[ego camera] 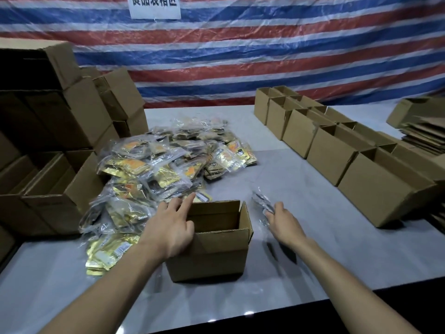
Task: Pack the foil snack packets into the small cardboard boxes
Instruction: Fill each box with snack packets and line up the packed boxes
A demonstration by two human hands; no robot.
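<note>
A small open cardboard box (216, 251) stands on the grey table near its front edge, and its inside looks empty. My left hand (171, 227) rests on the box's left wall, fingers stretched toward the heap of gold foil snack packets (154, 169) in clear wrap at the left. My right hand (284, 224) is just right of the box and grips a blurred clear-wrapped packet (263, 203) above the table.
A row of open small boxes (337, 153) runs along the right side. Flattened cardboard (423, 136) is stacked at the far right. Big stacked cartons (48, 131) fill the left. A striped tarp hangs behind. The grey table (301, 273) ends at a dark front edge.
</note>
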